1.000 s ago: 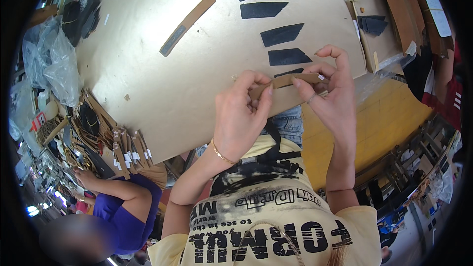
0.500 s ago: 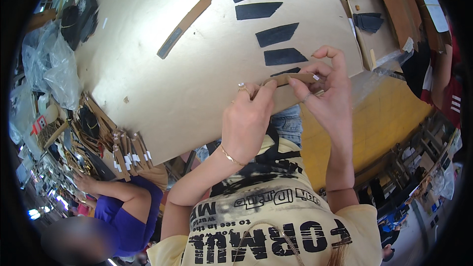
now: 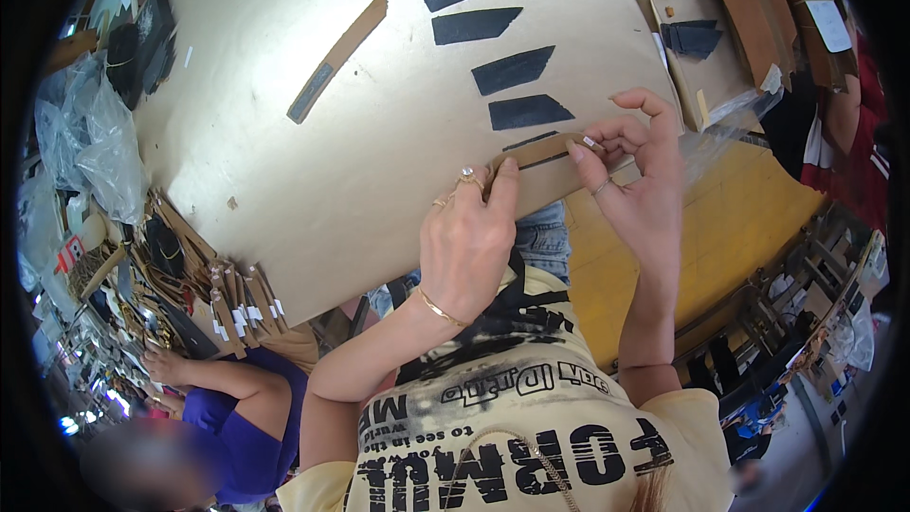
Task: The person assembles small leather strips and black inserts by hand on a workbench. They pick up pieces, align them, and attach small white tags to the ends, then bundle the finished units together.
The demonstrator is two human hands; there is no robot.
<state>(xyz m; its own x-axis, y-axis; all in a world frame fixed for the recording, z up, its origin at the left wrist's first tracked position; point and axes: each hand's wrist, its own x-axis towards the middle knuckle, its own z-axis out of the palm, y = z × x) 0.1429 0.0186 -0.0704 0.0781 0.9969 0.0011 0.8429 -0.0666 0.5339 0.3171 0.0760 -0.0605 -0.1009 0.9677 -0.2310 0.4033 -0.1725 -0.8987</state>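
Two bare hands met on one brown strip [image 3: 540, 149] at the near edge of the table [image 3: 322, 228]. The right hand [image 3: 645, 180] pinched its right end beside a small white tag [image 3: 590, 142]; the left hand [image 3: 467, 246] rested fingertips on the other end, its thumb's grip indeterminable. Over the last second, the left hand had turned its back upward and drawn away from the right thumb, exposing more of the strip's dark line [image 3: 543, 161]. Just beyond, the strip partly hid one black piece [image 3: 531, 139]; four uncovered black pieces [image 3: 514, 69] lay farther off, right of a loose brown length [image 3: 341, 57].
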